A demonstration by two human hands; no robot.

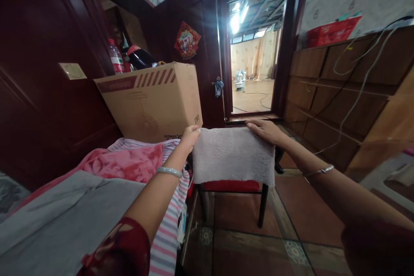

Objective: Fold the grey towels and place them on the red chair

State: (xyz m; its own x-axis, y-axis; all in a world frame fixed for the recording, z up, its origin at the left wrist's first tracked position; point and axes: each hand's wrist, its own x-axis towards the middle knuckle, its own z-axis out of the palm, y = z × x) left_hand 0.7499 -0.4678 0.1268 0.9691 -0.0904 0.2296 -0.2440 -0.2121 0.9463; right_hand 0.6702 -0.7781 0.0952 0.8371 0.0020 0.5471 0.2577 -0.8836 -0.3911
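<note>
A light grey, plush-looking cloth (234, 155) hangs over the backrest of a dark wooden chair (263, 207). Below the cloth's lower edge shows the chair's red seat (231, 186). My left hand (190, 138) grips the cloth at its upper left corner, fingers closed. At the upper right, my right hand (267, 133) is curled over the top edge with the thumb toward me; its other fingers are partly hidden. The cloth lies nearly flat between both hands, its right side reaching slightly lower.
On the left stands a bed with a grey sheet (80, 207), a pink blanket (126, 161) and a large cardboard box (152, 103). Wooden drawers (349, 82) with dangling cables line the right, a red basket (333, 31) on top. An open doorway lies ahead, with a fan (239, 79) beyond.
</note>
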